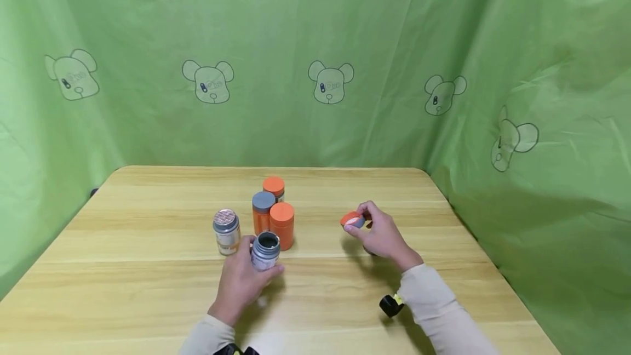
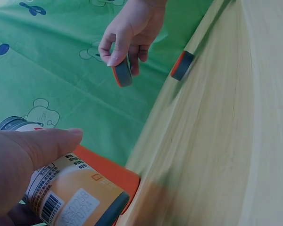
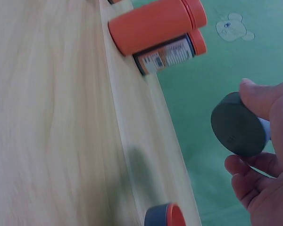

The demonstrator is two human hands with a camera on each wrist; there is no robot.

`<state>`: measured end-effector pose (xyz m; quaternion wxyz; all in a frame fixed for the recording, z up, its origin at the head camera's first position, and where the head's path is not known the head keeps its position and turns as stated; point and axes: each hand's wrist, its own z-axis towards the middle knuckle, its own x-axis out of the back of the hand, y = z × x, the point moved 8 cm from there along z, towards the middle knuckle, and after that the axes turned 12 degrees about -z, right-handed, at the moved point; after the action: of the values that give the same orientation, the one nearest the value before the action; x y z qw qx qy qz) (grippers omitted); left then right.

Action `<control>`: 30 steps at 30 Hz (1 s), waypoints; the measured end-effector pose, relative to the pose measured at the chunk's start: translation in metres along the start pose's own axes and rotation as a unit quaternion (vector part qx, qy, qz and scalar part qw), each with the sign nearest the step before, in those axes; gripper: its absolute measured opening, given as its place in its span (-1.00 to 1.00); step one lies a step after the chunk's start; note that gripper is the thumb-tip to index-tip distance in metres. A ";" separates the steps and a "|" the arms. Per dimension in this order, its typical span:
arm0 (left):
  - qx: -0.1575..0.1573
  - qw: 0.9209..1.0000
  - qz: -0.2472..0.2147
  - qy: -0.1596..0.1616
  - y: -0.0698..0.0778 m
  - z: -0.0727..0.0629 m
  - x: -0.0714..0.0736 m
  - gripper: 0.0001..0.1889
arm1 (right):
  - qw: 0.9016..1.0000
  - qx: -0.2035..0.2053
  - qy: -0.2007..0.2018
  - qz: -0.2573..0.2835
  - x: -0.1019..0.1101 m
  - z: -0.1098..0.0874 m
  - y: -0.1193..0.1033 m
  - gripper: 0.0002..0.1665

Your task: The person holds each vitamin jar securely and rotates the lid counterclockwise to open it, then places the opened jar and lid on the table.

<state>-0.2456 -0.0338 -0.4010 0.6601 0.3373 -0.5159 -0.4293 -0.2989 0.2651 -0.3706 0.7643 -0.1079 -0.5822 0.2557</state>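
Note:
My left hand (image 1: 241,278) grips a supplement bottle (image 1: 265,253) by its side. The bottle has no lid, and its dark mouth faces up; a printed label with a barcode shows in the left wrist view. My right hand (image 1: 386,237) pinches a round lid (image 1: 352,219) between thumb and fingers, held above the table. That lid is grey outside with an orange rim, its hollow side turned toward the head camera. Below the right hand, a second grey and orange lid (image 2: 182,66) stands on the table, mostly hidden by the hand in the head view.
Left of the left hand stands a lidless bottle (image 1: 227,234) with a patterned seal over its mouth. Behind the held bottle are a grey-lidded bottle (image 1: 263,210), an orange bottle (image 1: 282,226) and another orange-lidded bottle (image 1: 274,186). Green curtains (image 1: 276,26) surround the wooden table (image 1: 148,289).

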 end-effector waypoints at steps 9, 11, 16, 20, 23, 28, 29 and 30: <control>-0.013 1.000 0.025 0.005 -0.002 0.008 0.008 -0.25 | 0.999 -0.035 -0.004 -0.013 0.002 0.008 0.024 -0.64; -0.016 0.999 0.032 0.001 -0.003 0.010 0.010 -0.25 | 0.999 -0.037 -0.007 -0.016 0.002 0.009 0.028 -0.65; -0.030 0.999 0.044 -0.006 -0.005 0.014 0.012 -0.24 | 0.998 -0.035 -0.011 -0.043 0.005 0.012 0.035 -0.67; -0.037 0.998 0.053 -0.012 -0.006 0.017 0.012 -0.23 | 0.998 -0.040 -0.022 -0.053 0.005 0.015 0.040 -0.67; -0.036 0.997 0.060 -0.017 -0.009 0.020 0.013 -0.22 | 0.997 -0.039 -0.031 -0.055 0.004 0.017 0.044 -0.68; -0.032 0.998 0.057 -0.020 -0.011 0.025 0.015 -0.19 | 0.997 -0.032 -0.035 -0.063 0.003 0.019 0.049 -0.73; -0.033 0.998 0.056 -0.020 -0.011 0.026 0.015 -0.19 | 0.997 -0.031 -0.035 -0.065 0.003 0.020 0.050 -0.73; -0.032 0.998 0.057 -0.018 -0.011 0.027 0.016 -0.19 | 0.997 -0.028 -0.036 -0.066 0.003 0.020 0.051 -0.73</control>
<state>-0.2729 -0.0532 -0.3984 0.6842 0.2783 -0.5322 -0.4138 -0.3304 0.3066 -0.3859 0.7547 -0.0813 -0.6219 0.1925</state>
